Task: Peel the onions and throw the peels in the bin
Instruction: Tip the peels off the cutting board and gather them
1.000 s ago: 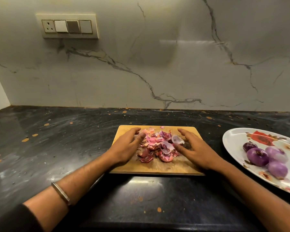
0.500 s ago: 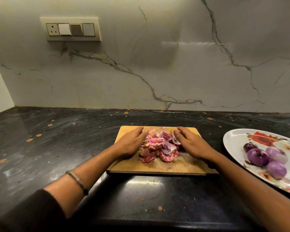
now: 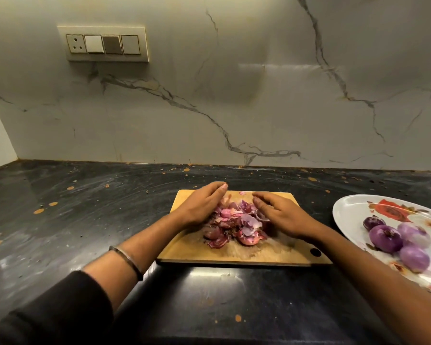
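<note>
A heap of onion peels [image 3: 237,225] sits on the wooden chopping board [image 3: 239,252], a little toward its far half, on the black stone counter [image 3: 85,210]. The heap runs longest from the far edge of the board toward the near edge, with the darker, curled skins at its near end. One small scrap [image 3: 241,193] lies apart by the board's far edge. The left hand [image 3: 202,205] cups the heap's left side, fingers straight and close together, resting against the peels. The right hand [image 3: 279,212] lies against the right side, fingers loosely extended and slightly arched over the skins, not clenched. The board's long side runs left to right, its hanging hole at the near right corner. To the right, a white floral plate [image 3: 353,207] holds four peeled purple onions [image 3: 398,240] clustered together, touching one another. A switch panel [image 3: 105,43] is on the marble wall.
</note>
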### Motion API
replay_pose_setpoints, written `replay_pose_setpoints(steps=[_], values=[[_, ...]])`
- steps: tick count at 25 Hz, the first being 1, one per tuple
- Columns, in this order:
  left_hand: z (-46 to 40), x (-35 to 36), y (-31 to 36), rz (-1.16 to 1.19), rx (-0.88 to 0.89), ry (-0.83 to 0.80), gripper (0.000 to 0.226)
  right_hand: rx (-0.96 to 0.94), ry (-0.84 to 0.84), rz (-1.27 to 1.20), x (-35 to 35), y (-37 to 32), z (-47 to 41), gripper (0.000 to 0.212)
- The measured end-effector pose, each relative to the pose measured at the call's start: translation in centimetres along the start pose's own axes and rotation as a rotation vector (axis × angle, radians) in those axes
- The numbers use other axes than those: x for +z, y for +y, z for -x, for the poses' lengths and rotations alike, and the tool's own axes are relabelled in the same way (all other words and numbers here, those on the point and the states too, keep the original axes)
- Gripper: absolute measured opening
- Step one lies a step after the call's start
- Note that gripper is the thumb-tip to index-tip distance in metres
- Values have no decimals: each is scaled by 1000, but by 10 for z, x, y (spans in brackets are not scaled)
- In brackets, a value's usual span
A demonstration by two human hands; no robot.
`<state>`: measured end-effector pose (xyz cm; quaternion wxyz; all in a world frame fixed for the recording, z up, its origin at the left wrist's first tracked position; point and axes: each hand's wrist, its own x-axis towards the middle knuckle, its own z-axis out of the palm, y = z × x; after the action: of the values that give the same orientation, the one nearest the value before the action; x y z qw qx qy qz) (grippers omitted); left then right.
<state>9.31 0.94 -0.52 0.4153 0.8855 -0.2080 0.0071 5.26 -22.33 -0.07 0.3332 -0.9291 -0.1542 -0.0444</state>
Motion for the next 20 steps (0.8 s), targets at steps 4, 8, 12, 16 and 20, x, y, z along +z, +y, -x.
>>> replay_pose_setpoints(steps=[4, 8, 12, 16, 20], values=[[2, 11, 6, 18, -26, -117, 53, 22, -68, -31, 6, -9, -2, 42], [14, 7, 5, 174, 28, -108, 48, -42, -39, -115, 2, -5, 16, 51], [19, -16, 1, 170, 11, 66, 41, 152, 204, 101, -20, 23, 20, 48], [19, -36, -22, -353, -253, 227, 45, 381, 112, 286, -32, 45, 26, 50], [27, -42, -36, -625, -581, 104, 53, 461, 106, 251, -35, 43, 25, 47]])
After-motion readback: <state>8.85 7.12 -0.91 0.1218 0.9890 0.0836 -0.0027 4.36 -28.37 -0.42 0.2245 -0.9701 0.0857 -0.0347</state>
